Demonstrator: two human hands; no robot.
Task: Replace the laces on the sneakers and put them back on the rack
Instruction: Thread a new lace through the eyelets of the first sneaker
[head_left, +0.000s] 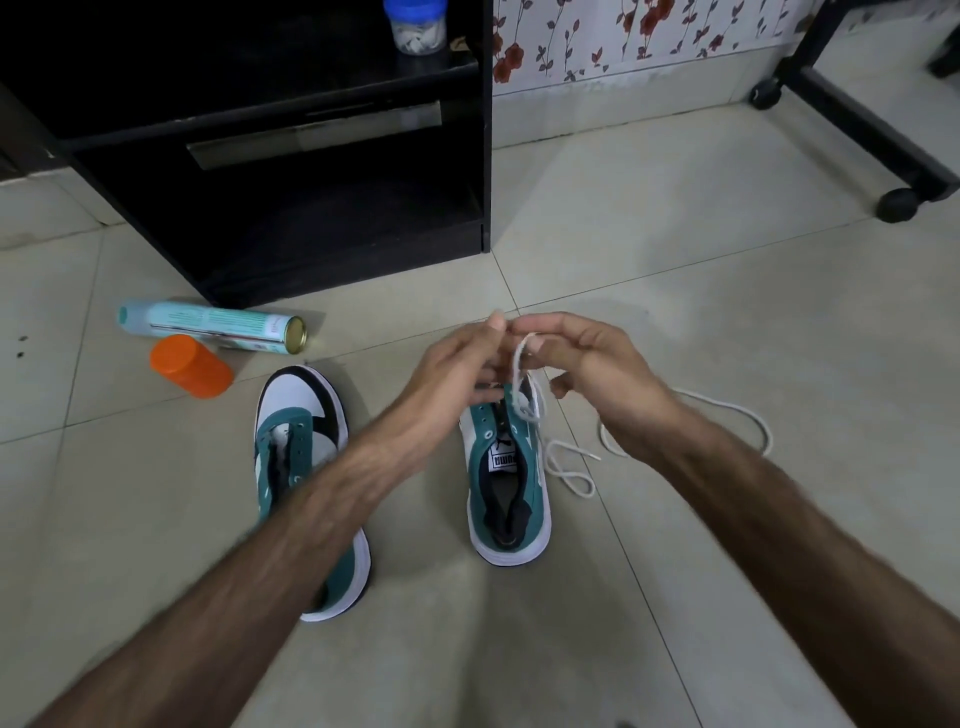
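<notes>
Two bare hands meet above the front of the right-hand sneaker (511, 483), both working one white lace (524, 384). The right hand (597, 374) has its fingers curled, and a loop of the lace hangs from its fingertips; the left hand (457, 369) reaches in from the other side with thumb and fingers closing on the same strand, though motion blur hides the exact pinch. From the hands the lace drops to the upper eyelets of that sneaker, then spills off its right side onto the floor (675, 260), where it lies in loose curls, one long loop trailing out beyond the right forearm.

That sneaker, green and white with a branded label on its tongue, stands upright on the tiles with its toe toward the rack (332, 208). Its partner, the left-hand sneaker (301, 410), stands well apart to the left, partly covered by the left forearm, with no lace visible in its eyelets.

Beyond it an orange-capped container (189, 366) lies on its side, touching or just beside a spray can (213, 327) also lying down, near the foot of the black rack. On an upper shelf of the rack stands a blue-lidded jar (418, 26). A black wheeled frame (857, 104) stands at the far right, against a flowered wall (649, 36).
</notes>
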